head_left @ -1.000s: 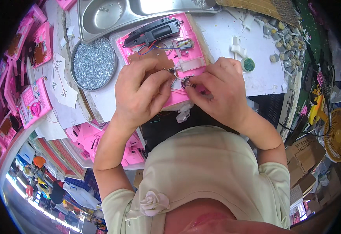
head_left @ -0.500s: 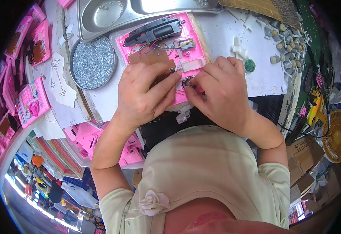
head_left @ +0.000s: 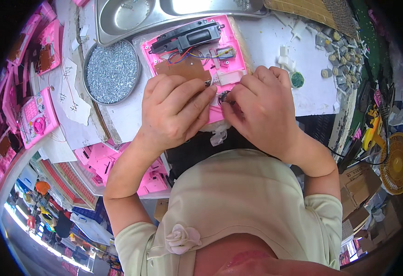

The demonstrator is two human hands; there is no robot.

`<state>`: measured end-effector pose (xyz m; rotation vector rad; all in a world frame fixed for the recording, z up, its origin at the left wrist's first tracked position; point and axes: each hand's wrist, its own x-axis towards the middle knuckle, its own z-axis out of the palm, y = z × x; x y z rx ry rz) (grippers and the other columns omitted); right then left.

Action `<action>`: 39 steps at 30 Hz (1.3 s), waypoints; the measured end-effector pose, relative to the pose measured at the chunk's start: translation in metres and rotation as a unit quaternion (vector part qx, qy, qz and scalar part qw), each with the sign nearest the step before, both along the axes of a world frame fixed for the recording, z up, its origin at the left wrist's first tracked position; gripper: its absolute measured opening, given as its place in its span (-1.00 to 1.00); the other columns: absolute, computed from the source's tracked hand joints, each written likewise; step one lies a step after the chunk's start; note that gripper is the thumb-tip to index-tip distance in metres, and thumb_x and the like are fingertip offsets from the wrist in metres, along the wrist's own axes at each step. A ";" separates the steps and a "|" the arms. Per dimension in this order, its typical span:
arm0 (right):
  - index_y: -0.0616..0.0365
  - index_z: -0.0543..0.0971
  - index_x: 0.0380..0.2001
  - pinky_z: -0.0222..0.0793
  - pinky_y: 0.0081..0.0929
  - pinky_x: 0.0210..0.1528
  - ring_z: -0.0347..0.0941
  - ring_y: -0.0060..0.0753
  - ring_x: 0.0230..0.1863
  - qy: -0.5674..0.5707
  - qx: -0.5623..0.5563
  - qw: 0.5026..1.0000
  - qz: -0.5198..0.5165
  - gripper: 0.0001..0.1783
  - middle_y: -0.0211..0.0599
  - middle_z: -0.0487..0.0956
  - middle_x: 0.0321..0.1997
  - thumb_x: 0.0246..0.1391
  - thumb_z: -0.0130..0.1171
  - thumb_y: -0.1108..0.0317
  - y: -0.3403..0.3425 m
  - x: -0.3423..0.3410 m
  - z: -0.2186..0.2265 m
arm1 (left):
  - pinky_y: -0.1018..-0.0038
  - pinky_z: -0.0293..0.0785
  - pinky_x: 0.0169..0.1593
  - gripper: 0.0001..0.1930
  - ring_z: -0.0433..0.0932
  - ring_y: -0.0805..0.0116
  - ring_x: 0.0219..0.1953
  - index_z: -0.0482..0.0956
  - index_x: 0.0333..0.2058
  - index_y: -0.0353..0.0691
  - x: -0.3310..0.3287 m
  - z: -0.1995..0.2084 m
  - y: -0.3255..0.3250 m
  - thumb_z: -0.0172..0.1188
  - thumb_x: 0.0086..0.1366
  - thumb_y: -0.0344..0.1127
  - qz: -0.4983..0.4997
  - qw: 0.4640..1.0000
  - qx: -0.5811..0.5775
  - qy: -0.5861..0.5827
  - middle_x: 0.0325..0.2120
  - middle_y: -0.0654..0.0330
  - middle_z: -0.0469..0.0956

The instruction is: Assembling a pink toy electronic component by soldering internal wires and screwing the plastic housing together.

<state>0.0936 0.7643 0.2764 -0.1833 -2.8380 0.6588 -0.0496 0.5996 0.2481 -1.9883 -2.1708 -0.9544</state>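
A pink plastic housing (head_left: 237, 42) lies in front of me with its inside facing up. It holds a black mechanism (head_left: 187, 39), a small metal motor (head_left: 226, 52), coloured wires and a brown circuit board (head_left: 183, 69). My left hand (head_left: 176, 108) rests over the board's near part, thumb and forefinger pinched by a white wire; what sits between them is too small to make out. My right hand (head_left: 261, 108) is closed over the housing's near right corner, its fingertips at a small round dark metal part (head_left: 223, 97). The curled fingers hide most of that part.
A round dish of small screws (head_left: 111, 72) stands left of the housing, with a metal tray (head_left: 164, 18) behind. Several small grey motors (head_left: 335, 60), white plastic pieces (head_left: 284, 57) and a green disc (head_left: 297, 79) lie right. Pink housings (head_left: 40, 117) are stacked at far left.
The whole view has shifted slightly, with the housing and dish a little further right. Both hands keep nearly the same closed pose over the housing.
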 end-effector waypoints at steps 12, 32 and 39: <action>0.07 0.56 -0.55 0.22 -0.21 -0.13 0.38 -0.22 -0.32 0.004 -0.033 0.999 -0.002 -0.81 -0.40 0.49 -0.46 -0.16 0.42 0.34 0.004 0.003 -0.003 | 0.29 0.33 -0.10 -0.56 0.51 0.26 -0.26 0.75 -0.12 -0.10 0.005 -0.004 -0.005 0.43 -0.09 -0.38 0.016 1.000 -0.001 -0.006 -0.24 0.27 0.59; 0.07 0.65 -0.38 0.36 -0.18 -0.20 0.50 -0.13 -0.35 0.042 -0.082 0.994 -0.055 -0.84 -0.33 0.57 -0.49 -0.04 0.37 0.30 0.101 0.010 0.037 | 0.26 0.22 -0.09 -0.66 0.46 0.28 -0.32 0.74 -0.17 -0.02 0.004 0.001 0.001 0.40 -0.01 -0.37 0.035 0.999 -0.009 -0.012 -0.34 0.30 0.48; 0.15 0.62 -0.42 0.43 -0.28 -0.35 0.53 -0.24 -0.41 0.050 -0.094 0.994 -0.012 -0.86 -0.30 0.56 -0.48 -0.02 0.38 0.37 0.062 -0.031 0.000 | 0.29 0.28 -0.09 -0.63 0.47 0.31 -0.33 0.74 -0.16 -0.02 0.000 -0.001 -0.005 0.41 -0.04 -0.33 0.025 0.999 0.011 -0.022 -0.32 0.31 0.50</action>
